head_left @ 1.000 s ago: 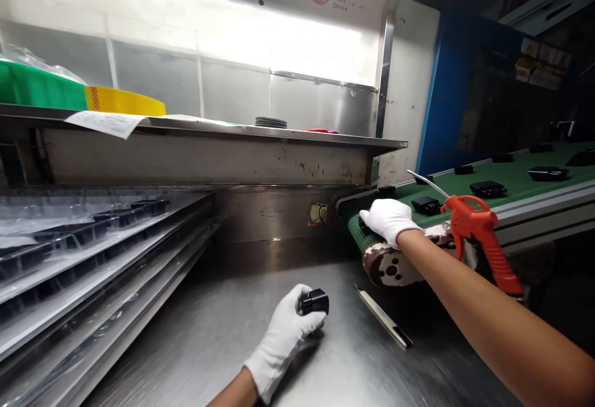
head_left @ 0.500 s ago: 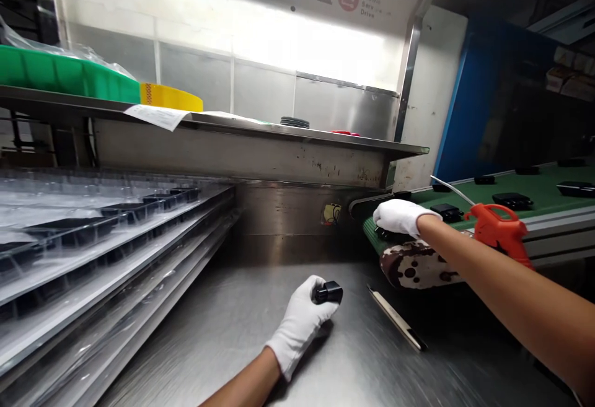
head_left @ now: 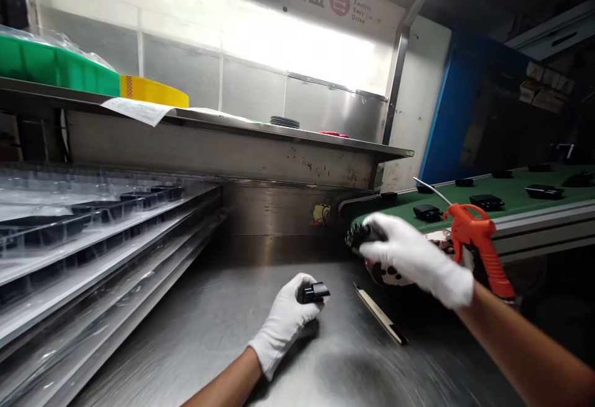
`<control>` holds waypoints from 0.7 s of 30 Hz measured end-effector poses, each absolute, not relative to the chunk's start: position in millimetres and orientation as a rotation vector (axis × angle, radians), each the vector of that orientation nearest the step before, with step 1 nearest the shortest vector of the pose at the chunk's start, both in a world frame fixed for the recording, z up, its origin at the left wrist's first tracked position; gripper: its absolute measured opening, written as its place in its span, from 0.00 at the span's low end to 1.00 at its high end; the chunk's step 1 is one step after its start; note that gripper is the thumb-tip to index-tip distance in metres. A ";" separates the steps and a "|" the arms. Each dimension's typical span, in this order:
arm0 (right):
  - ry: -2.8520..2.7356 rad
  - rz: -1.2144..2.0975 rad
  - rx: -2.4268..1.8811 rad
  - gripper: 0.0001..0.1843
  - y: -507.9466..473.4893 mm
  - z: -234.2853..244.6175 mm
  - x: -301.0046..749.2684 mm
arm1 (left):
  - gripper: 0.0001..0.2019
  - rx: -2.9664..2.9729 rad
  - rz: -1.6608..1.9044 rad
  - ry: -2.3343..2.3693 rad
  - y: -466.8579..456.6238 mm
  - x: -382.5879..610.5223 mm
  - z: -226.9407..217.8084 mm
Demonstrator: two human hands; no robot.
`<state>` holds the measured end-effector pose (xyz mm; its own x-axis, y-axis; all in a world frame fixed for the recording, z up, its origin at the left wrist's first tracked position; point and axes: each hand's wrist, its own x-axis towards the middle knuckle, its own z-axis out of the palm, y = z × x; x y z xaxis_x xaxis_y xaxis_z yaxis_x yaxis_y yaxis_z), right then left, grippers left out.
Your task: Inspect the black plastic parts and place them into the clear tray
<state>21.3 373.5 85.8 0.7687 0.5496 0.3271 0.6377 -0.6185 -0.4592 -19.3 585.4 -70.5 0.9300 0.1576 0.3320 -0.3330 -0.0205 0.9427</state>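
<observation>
My left hand (head_left: 288, 314), in a white glove, is closed around a small glossy black plastic part (head_left: 316, 292) above the steel table (head_left: 214, 332). In a matching glove, my right hand (head_left: 409, 255) grips a second black plastic part (head_left: 369, 233) in front of the near end of the green conveyor belt (head_left: 421, 196). Motion blurs this hand a little, and its fingers partly cover the part. More black parts, such as one black part (head_left: 486, 202), lie spaced out along the belt.
Stacked clear trays (head_left: 139, 258) holding black parts fill the left side. An orange air blow gun (head_left: 478, 240) stands beside the conveyor. A thin knife-like tool (head_left: 379, 313) lies on the table. Overhead, a shelf (head_left: 260, 131) carries a green bin (head_left: 56, 66) and a yellow bin (head_left: 153, 91).
My right hand has come off the belt's end toward me, bringing a black plastic part with it. My left hand keeps its part. The whole view has shifted slightly.
</observation>
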 end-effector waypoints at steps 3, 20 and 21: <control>-0.671 0.199 -1.862 0.17 375.3 2.1 6.2 | 0.13 1.542 0.416 -0.155 585.9 -20.0 -70.9; -0.440 -0.284 -2.288 0.22 408.1 -69.3 39.2 | 0.12 1.558 0.446 -0.183 581.6 -27.6 -62.2; -0.462 -0.339 -2.264 0.24 412.5 -69.1 37.6 | 0.13 1.544 0.448 -0.166 582.0 -27.0 -63.7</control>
<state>37.6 412.5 -69.1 0.8980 0.2196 0.3812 0.4294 -0.6261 -0.6509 -27.0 582.0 -63.7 0.9088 0.1741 0.3791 -0.3791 -0.0347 0.9247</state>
